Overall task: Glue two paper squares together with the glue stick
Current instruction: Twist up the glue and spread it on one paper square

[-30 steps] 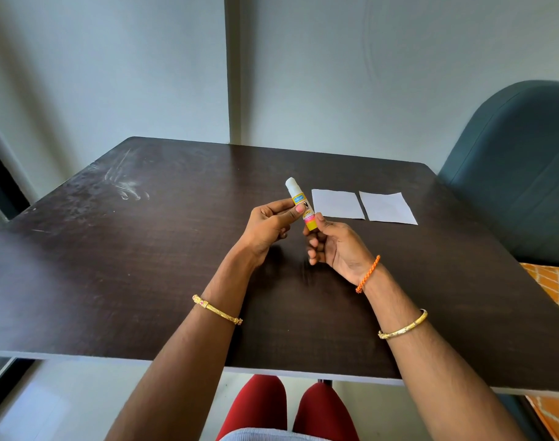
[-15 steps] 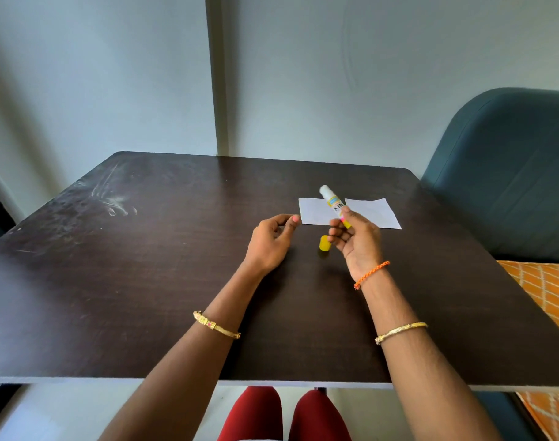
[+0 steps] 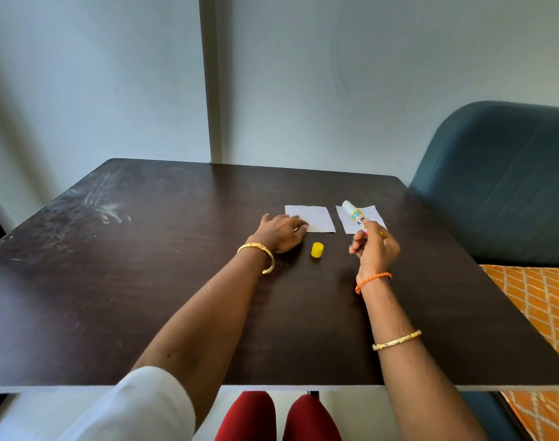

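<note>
We gripped the glue stick in our right hand — tip angled away over the right square; left hand flat, pinning the left square.

- The left hand lies flat, palm down, with its fingers stretched forward and a little to the right.
- The left arm reaches far out from a white sleeve.
- The right hand is lifted up, with its fingers curled and pinched tight around something thin.
- The right arm is bare and stretched forward.
- Both wrists wear gold bangles.
</note>
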